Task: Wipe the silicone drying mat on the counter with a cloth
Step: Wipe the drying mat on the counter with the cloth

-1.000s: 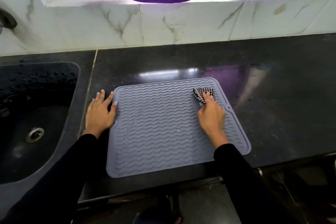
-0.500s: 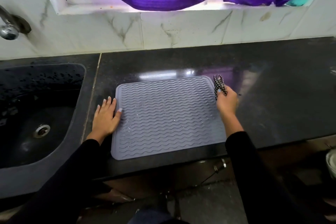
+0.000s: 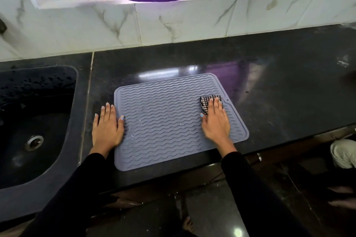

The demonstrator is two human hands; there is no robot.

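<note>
From my remote seat I judge the wiping to be under way but far from finished: the grey silicone drying mat (image 3: pixel 169 121) lies flat on the black counter (image 3: pixel 269 75), just right of the sink (image 3: pixel 34 121), its near edge close to the counter's front lip, and a scatter of glistening droplets shows across the middle ribs, so most of the surface looks as yet unwiped. The right hand (image 3: pixel 215 121) is spread flat with fingers extended, pressing the checked cloth (image 3: pixel 207 102) down on the mat's far right part, just inside the raised rim; the cloth is bunched small, and only its far edge and a strip beside the fingers show. The left hand (image 3: pixel 107 125) lies open and flat, palm down, on the counter against the mat's left edge, the thumb tip resting over the rim (bracing it, I would guess, so the sheet does not slide). What remains, as I read it, is to sweep across the centre and left, then the near rows. The mat is a soft-looking, matte rectangle with rounded corners, a low border and rows of wavy ridges that likely trap water in their troughs. The counter is polished dark stone, glossy enough to mirror the window light; the cloth is a thin woven black-and-white check.
</note>
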